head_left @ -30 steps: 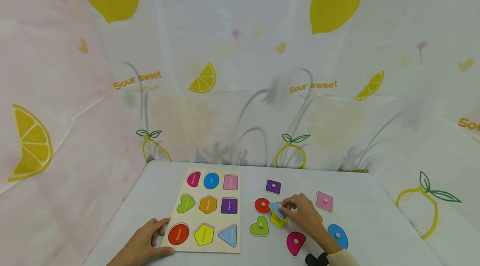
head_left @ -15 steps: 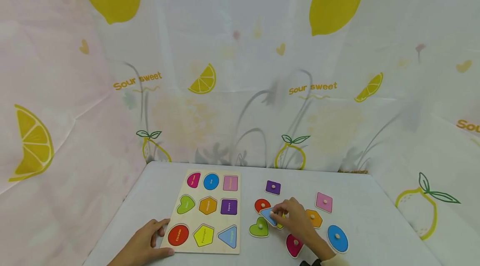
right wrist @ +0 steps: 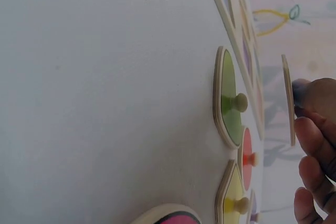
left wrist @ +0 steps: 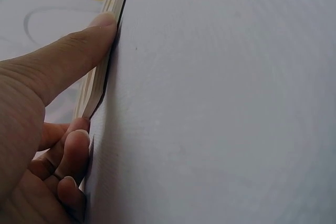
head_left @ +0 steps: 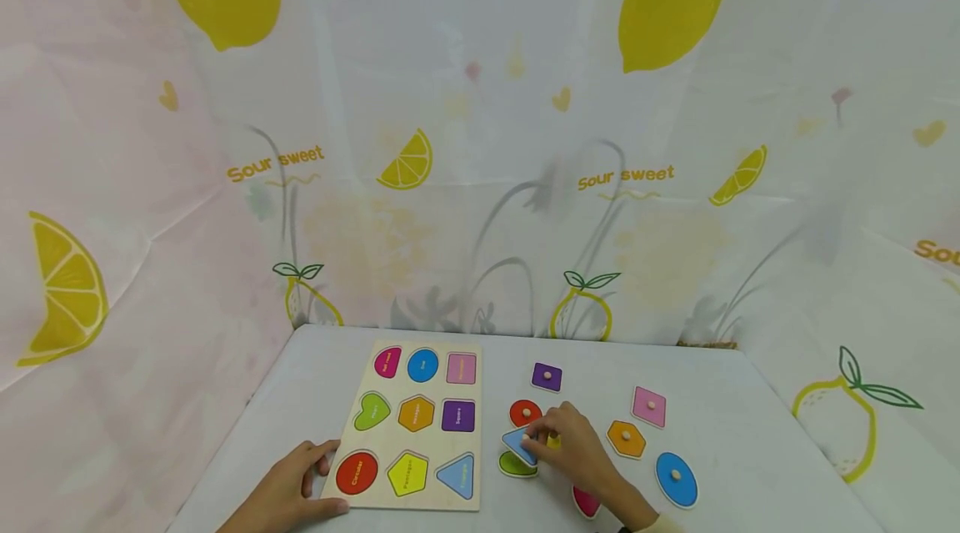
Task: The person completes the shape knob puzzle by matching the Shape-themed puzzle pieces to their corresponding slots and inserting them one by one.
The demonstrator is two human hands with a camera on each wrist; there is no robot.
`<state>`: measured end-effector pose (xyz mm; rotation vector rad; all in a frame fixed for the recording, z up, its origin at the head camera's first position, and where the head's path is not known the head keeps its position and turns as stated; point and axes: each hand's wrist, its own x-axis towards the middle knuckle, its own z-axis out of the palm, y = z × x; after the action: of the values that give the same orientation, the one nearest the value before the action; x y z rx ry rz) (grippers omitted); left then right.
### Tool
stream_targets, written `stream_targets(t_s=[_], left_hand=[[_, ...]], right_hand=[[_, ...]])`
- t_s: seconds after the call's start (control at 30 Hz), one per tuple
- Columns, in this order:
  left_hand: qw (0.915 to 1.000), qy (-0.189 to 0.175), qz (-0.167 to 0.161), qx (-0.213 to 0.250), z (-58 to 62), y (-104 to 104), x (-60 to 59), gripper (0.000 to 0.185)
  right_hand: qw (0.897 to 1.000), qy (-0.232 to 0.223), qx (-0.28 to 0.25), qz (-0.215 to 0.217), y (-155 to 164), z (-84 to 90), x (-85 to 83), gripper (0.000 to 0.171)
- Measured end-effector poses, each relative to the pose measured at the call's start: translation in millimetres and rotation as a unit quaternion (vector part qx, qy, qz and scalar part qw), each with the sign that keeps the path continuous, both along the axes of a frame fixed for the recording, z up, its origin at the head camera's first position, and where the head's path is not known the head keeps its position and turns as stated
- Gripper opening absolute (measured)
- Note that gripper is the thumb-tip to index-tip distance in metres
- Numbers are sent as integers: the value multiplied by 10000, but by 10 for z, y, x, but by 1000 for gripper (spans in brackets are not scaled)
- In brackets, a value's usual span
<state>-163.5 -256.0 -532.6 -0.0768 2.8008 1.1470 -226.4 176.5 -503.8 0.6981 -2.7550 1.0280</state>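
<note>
My right hand (head_left: pixel 573 451) pinches a light blue triangle puzzle piece (head_left: pixel 514 439) by its knob. In the right wrist view this triangle piece (right wrist: pixel 289 103) shows edge-on, raised off the table. In the head view it overlaps the green heart piece (head_left: pixel 517 468); a yellow pentagon piece (head_left: pixel 554 442) is mostly hidden behind the fingers. My left hand (head_left: pixel 288 483) holds the near left corner of the wooden puzzle board (head_left: pixel 382 443), its thumb (left wrist: pixel 79 51) against the near edge and fingers curled at the left side. Coloured, labelled shapes fill the board, among them a light blue triangle at its near right.
Loose knobbed pieces lie right of the board: red circle (head_left: pixel 517 414), purple square (head_left: pixel 553 384), pink square-like piece (head_left: pixel 640 409), orange hexagon (head_left: pixel 621 448), blue oval (head_left: pixel 673 491). A magenta piece (head_left: pixel 585 502) is partly under the right forearm. A lemon-print cloth (head_left: pixel 480 249) hangs behind.
My right hand has carried the triangle piece left, from over the yellow pentagon to over the green heart, uncovering the orange hexagon. My left hand has stayed at the board's corner.
</note>
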Motion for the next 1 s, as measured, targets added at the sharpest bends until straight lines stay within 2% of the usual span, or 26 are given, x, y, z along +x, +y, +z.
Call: stream_targets(t_s=[0.33, 0.63, 1.0], left_hand=[[9999, -12, 129, -21, -2, 7, -25, 106], [9999, 71, 74, -36, -4, 8, -17, 103], [9999, -18, 115, -69, -31, -7, -19, 106]], right_hand=[[9997, 37, -161, 156, -146, 17, 40, 9], [9993, 21, -218, 310, -302, 2, 72, 11], [9985, -251, -129, 471, -494, -88, 89, 12]])
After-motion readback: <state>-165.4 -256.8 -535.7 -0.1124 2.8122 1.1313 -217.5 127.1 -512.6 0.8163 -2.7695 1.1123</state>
